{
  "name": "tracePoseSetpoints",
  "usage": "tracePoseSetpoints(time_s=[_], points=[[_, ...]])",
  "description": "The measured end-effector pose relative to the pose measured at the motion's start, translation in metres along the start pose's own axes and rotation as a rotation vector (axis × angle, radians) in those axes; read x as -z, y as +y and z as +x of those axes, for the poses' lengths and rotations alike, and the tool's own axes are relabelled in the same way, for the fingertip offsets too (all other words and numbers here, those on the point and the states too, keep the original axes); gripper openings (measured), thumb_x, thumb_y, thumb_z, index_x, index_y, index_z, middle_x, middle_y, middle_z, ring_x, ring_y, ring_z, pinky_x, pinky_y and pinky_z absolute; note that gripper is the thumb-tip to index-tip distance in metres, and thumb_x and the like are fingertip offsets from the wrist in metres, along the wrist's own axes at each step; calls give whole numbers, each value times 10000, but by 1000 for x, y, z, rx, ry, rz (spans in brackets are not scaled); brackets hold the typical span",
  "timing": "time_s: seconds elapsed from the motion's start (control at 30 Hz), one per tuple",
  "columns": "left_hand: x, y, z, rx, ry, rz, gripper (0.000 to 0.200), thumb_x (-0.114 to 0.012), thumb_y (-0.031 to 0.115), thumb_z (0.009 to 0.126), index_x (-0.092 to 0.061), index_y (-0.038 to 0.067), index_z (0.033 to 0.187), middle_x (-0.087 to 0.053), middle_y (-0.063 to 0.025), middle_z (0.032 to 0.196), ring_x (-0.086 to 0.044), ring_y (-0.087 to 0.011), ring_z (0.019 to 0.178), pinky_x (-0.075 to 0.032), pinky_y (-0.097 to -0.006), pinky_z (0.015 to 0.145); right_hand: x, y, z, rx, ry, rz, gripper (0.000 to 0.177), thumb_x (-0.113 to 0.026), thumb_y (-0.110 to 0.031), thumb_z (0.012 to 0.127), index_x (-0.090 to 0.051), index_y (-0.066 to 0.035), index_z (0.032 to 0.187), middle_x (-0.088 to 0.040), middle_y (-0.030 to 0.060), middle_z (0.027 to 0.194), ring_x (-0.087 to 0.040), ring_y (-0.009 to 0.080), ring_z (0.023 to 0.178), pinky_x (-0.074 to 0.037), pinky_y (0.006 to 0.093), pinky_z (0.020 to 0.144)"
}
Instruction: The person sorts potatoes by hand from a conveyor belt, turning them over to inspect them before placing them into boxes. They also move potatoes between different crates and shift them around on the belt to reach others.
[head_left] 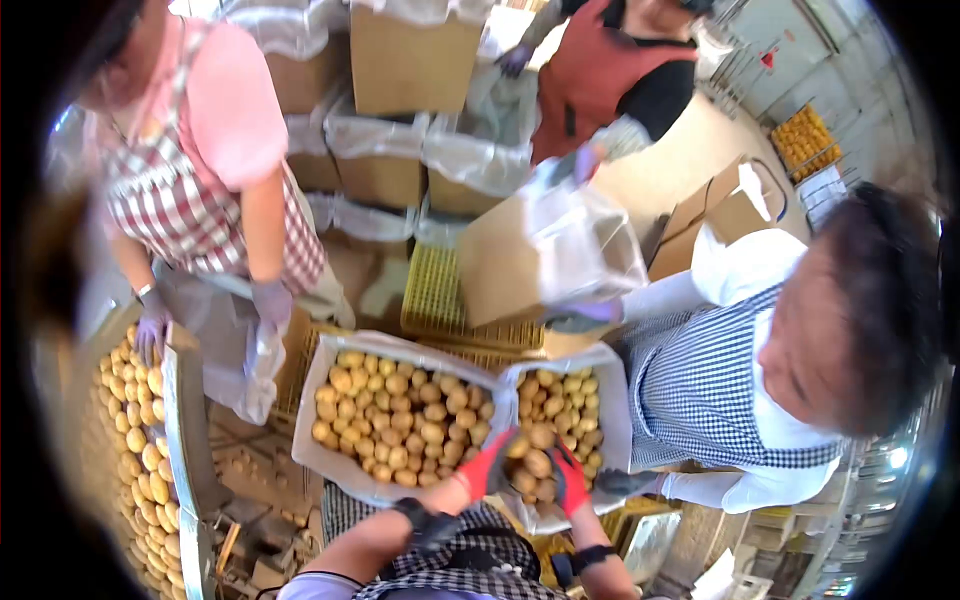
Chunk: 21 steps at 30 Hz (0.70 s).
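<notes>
Both my hands wear red gloves with dark palms and reach into the right lined box (pixel 620 420). My left hand (pixel 488 466) curls against the near left side of a small heap of round tan-brown fruits (pixel 537 462). My right hand (pixel 570 480) bends around the heap from the other side, so the fruits are cupped between the two. Some fingertips are hidden by the fruits. Left of this box, touching it, stands a wider lined box (pixel 310 455) filled with similar round fruits (pixel 400 420).
At left a person in a checked apron (pixel 150 200) stands by a metal-edged trough (pixel 185 430) of fruits. A co-worker at right (pixel 710 370) grips a tilted lined carton (pixel 500 260), with another person (pixel 600 80) behind. Yellow crates (pixel 432 285) and stacked cartons (pixel 415 60) stand beyond.
</notes>
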<state>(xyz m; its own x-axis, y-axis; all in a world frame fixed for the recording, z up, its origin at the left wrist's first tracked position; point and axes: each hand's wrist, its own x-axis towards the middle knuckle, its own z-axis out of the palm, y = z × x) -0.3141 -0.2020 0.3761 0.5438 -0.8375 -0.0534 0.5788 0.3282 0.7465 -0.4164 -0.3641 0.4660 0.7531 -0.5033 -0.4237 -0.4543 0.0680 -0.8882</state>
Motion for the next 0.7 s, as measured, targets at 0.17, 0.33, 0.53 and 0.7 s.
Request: tracePoseSetpoints(time_s=[0.17,0.33,0.53,0.7], points=[[-56,3,30,679,216,115,833,-664,432,971,-235,206,1649,-106,-122,1709,-265,-327,1534,-481,-487,1092,58,56,-15,-231,156,-191,691,-504,-442,1064,-295,-115,1636,-405,159,1625,-387,267,1494,-297,334,1198],[31,60,-33,729,283,-153,497,-564,254,1055,-471,40,1493,-455,-149,1541,-596,-286,1293,-529,-391,1030,-31,28,-24,-178,-118,-220,838,-609,-540,982,-287,-124,1635,-518,226,1523,-506,319,1404,-395,388,1137],[87,147,-180,230,795,33,430,-491,288,1084,-490,47,1440,-617,-143,1350,-658,-303,1167,-553,-405,960,-128,-14,90,230,-404,-228,940,-659,-531,965,-149,-180,1672,-459,232,1567,-467,311,1424,-387,416,1158],[121,103,-329,-49,1068,-29,310,-610,192,990,-664,30,1249,-716,-97,1183,-680,-256,1109,-552,-390,942,-177,-221,203,237,-100,-9,933,-671,-376,919,-151,-174,1667,-619,310,1348,-620,408,1231,-468,450,1046]])
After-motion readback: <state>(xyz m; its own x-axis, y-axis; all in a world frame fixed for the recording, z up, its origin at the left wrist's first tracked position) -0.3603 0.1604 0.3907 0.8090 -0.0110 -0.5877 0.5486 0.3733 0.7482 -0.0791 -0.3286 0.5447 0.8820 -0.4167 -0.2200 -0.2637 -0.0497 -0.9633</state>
